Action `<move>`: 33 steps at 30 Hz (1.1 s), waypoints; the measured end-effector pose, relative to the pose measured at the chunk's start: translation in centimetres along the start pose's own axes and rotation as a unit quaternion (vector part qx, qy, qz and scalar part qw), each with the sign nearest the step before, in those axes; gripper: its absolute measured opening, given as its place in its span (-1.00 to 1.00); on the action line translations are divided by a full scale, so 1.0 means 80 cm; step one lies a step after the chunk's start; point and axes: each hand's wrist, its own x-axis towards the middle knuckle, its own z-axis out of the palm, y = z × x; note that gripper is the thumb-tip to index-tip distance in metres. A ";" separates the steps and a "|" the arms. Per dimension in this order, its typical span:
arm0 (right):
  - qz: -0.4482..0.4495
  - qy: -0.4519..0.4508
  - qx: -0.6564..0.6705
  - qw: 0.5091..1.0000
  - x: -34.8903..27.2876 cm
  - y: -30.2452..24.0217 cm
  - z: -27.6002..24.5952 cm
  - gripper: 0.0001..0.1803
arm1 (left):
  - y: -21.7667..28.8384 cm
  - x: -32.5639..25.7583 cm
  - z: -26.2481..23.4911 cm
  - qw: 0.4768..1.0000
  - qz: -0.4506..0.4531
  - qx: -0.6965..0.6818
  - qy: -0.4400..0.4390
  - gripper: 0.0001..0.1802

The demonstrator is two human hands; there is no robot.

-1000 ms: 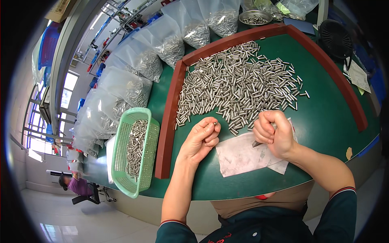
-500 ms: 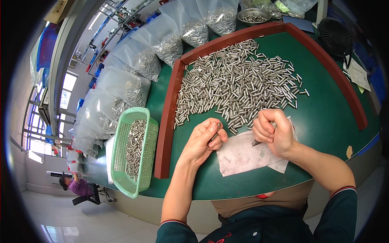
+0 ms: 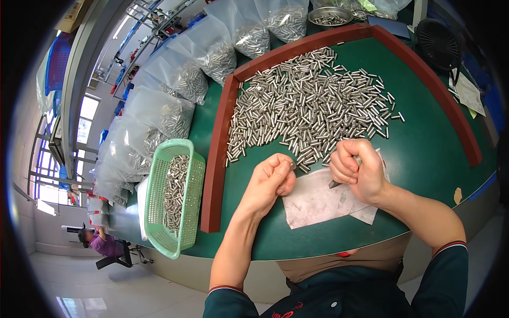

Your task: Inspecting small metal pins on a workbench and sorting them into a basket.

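Left hand (image 3: 272,181) pinches a pin (image 3: 292,166), newly turned, apparently presenting its end; right hand (image 3: 354,168) stays closed around a dark tool (image 3: 333,184).

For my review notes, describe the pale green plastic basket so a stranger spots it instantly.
On the dark green tabletop, find the raised red-brown border. Just left of its left strip stands the long, pale green plastic basket, holding short silver metal pins. Its perforated walls set it apart from the clear plastic bags beyond.
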 end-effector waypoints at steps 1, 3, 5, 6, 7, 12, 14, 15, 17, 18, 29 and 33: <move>-0.003 0.000 -0.001 1.000 0.002 -0.001 0.000 -0.61 | -0.003 0.001 0.005 0.991 0.039 0.119 0.042 -0.85; 0.002 -0.007 -0.022 1.000 0.001 -0.003 0.005 -0.60 | -0.003 -0.007 0.034 0.875 0.210 0.428 0.081 -0.89; 0.000 -0.015 -0.025 1.000 0.002 -0.004 0.003 -0.60 | -0.013 -0.005 0.048 0.816 0.242 0.524 0.036 -0.86; -0.005 -0.017 -0.024 1.000 0.001 -0.005 0.003 -0.59 | -0.015 -0.005 0.049 0.819 0.238 0.521 0.031 -0.86; -0.007 -0.017 -0.022 1.000 0.000 -0.004 0.003 -0.59 | -0.016 -0.006 0.050 0.807 0.220 0.548 0.020 -0.85; -0.049 -0.041 0.009 0.998 0.000 0.000 0.001 -0.59 | -0.013 -0.008 0.048 0.800 0.170 0.574 0.027 -0.84; -0.062 -0.041 -0.002 0.997 -0.001 0.003 0.000 -0.59 | -0.015 -0.007 0.048 0.796 0.186 0.576 0.024 -0.85; -0.074 -0.046 -0.014 0.996 -0.002 0.004 0.000 -0.59 | -0.015 -0.008 0.048 0.800 0.183 0.571 0.029 -0.86; -0.075 -0.035 -0.018 0.996 -0.003 0.005 0.002 -0.59 | -0.015 -0.008 0.050 0.805 0.181 0.564 0.032 -0.87; -0.075 -0.033 -0.016 0.997 -0.004 0.005 0.002 -0.59 | -0.015 -0.008 0.051 0.809 0.176 0.560 0.039 -0.87; -0.069 -0.032 -0.020 0.997 -0.003 0.007 0.001 -0.59 | -0.017 -0.007 0.051 0.815 0.169 0.552 0.056 -0.89; -0.074 -0.033 -0.027 0.996 -0.003 0.008 0.000 -0.60 | -0.020 -0.007 0.050 0.817 0.171 0.547 0.060 -0.90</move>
